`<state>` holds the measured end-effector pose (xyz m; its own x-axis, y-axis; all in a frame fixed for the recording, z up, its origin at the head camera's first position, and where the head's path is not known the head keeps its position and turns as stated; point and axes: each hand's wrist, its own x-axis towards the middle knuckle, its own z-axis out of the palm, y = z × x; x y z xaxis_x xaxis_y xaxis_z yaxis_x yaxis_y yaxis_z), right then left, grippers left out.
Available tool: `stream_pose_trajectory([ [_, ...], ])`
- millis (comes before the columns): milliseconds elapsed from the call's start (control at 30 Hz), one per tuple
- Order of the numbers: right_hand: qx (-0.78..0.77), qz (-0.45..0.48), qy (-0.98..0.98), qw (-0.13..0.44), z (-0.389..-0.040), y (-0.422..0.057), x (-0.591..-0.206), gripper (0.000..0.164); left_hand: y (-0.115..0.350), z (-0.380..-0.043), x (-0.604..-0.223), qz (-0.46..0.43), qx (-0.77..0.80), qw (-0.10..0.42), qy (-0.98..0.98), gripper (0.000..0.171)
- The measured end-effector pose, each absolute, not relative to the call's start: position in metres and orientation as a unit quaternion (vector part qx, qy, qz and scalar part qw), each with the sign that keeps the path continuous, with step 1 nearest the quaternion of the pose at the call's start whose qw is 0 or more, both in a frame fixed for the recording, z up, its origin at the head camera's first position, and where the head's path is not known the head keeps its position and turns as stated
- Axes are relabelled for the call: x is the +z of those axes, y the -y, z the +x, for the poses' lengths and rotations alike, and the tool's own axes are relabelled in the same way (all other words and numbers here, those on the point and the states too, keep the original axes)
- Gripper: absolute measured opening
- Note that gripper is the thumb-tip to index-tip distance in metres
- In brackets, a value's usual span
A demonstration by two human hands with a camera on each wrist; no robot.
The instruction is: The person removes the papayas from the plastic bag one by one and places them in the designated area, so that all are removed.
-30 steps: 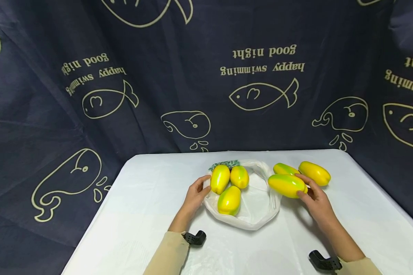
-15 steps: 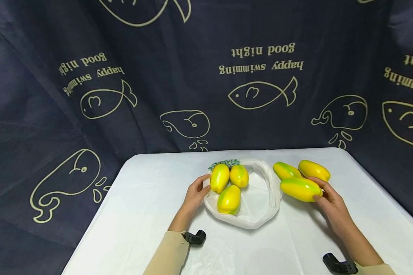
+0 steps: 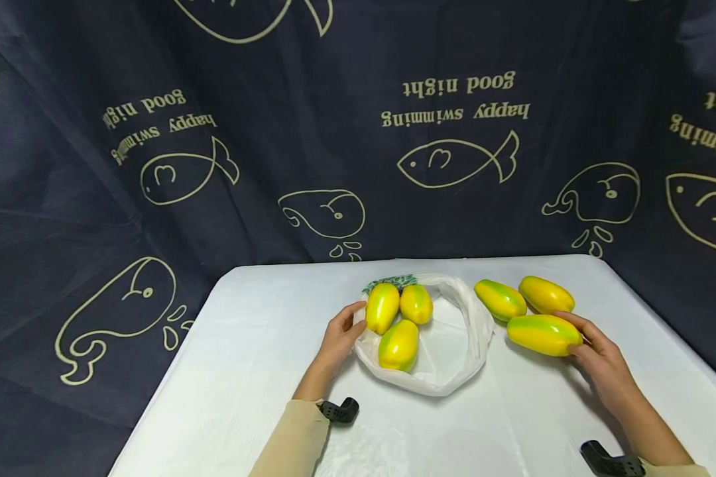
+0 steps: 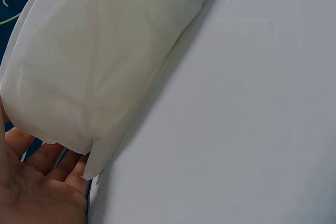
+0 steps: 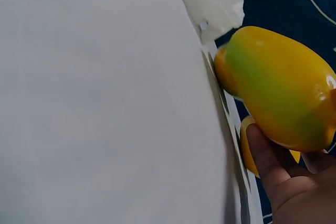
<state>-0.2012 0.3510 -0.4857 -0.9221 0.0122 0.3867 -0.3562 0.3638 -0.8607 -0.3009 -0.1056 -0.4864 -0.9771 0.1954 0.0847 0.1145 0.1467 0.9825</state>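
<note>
In the head view my right hand [image 3: 602, 361] grips one end of a yellow-green papaya [image 3: 544, 335], with the thumb on the near side and fingers on the far side. Whether this papaya touches the table cannot be told. Just behind it lie two more papayas, a greener one [image 3: 501, 300] and a yellower one [image 3: 545, 295]. My left hand [image 3: 338, 338] holds the left side of a white plastic bag [image 3: 453, 383], whose mouth is spread wide. Inside the bag sit three papayas [image 3: 398, 346]. From the left wrist, the bag [image 4: 100, 61] hides my left fingertips.
A white-covered table [image 3: 244, 344] carries everything. Behind it hangs a dark curtain [image 3: 334, 132] with fish and whale outlines. Black wrist straps with camera mounts sit on both forearms, the left mount [image 3: 341, 411] near the table's front.
My right hand has moved right and slightly toward me with the papaya, away from the bag. The left hand and the three papayas in the bag have stayed in place.
</note>
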Motion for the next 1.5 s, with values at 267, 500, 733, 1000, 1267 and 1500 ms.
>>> stream_pose_trajectory([
  [267,0.608,0.121,0.776,0.118,-0.202,-0.370,-0.492,0.055,0.105,-0.306,-0.497,0.100,0.638,0.019,-0.763,0.044],
  [500,0.626,0.123,0.762,0.111,-0.203,-0.373,-0.496,0.054,0.106,-0.304,-0.497,0.092,0.636,0.021,-0.766,0.044],
  [733,0.616,0.128,0.767,0.128,-0.203,-0.376,-0.502,0.053,0.105,-0.305,-0.497,0.103,0.638,0.022,-0.763,0.045],
  [1000,0.590,0.130,0.779,0.167,-0.205,-0.375,-0.504,0.050,0.106,-0.304,-0.494,0.098,0.644,0.028,-0.758,0.047],
  [1267,0.524,0.077,0.829,0.182,-0.204,-0.374,-0.502,0.050,0.105,-0.285,-0.465,0.104,0.644,0.037,-0.757,0.046],
  [1500,0.503,0.083,0.834,0.211,-0.205,-0.371,-0.499,0.050,0.104,-0.283,-0.462,0.099,0.646,0.037,-0.756,0.046],
])
